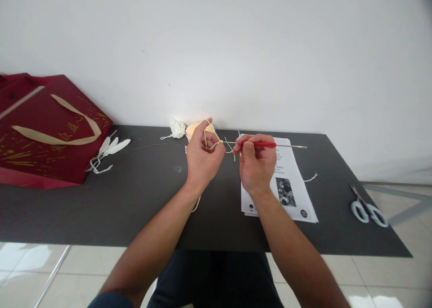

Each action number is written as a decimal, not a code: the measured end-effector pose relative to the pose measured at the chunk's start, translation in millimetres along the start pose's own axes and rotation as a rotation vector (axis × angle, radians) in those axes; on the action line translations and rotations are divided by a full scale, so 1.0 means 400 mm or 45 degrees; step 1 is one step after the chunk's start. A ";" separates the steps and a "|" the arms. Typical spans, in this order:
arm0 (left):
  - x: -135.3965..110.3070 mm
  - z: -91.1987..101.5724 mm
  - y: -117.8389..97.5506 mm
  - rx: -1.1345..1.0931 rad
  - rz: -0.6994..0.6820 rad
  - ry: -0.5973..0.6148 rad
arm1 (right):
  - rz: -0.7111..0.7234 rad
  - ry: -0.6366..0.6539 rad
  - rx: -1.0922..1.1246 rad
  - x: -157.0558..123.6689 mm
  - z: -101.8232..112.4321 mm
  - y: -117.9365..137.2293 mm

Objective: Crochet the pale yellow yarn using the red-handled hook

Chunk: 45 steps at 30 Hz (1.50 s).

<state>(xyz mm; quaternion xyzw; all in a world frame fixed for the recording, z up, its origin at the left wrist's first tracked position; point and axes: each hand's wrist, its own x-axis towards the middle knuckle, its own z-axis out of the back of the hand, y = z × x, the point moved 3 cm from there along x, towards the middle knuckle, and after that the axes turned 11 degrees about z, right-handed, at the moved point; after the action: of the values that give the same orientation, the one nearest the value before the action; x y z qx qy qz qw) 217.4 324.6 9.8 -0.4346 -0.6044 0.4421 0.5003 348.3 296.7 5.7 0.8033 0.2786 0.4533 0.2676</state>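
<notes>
My right hand (258, 161) is closed around the red handle of a crochet hook (265, 144), whose metal shafts stick out on both sides. The left shaft reaches toward my left hand (204, 152), which pinches pale yellow yarn (212, 147). A strand runs up over the raised index finger, and a small loop of yarn sits at the tip of the hook. Another end of the yarn hangs below the left wrist. Just behind my left hand lies a ball of yellow yarn (194, 130), partly hidden by the fingers.
White yarn (177, 128) lies by the wall. Printed sheets (270, 204) are under my right forearm. Scissors (367, 207) lie near the right edge of the dark table (135, 209). On the left stand a red gift bag (43, 132) and white petal-shaped pieces (113, 147) with strings.
</notes>
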 end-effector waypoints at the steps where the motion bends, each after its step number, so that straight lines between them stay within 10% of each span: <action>1: 0.000 0.000 0.000 0.008 0.004 -0.015 | 0.056 0.012 -0.016 -0.002 0.000 -0.001; 13: 0.003 0.009 0.007 0.002 0.089 -0.184 | 0.620 0.278 -0.444 -0.041 -0.017 0.018; 33: 0.007 -0.010 -0.008 -0.389 0.405 -0.102 | 0.688 0.300 -0.578 -0.045 -0.011 0.025; 45: 0.002 -0.003 -0.001 -0.163 0.202 -0.108 | 0.604 0.182 -0.466 -0.042 -0.002 0.021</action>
<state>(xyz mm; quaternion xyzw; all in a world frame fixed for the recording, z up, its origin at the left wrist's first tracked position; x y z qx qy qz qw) 218.6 325.4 10.3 -0.4931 -0.6158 0.4587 0.4090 341.8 279.4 1.9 0.7505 0.0151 0.6010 0.2744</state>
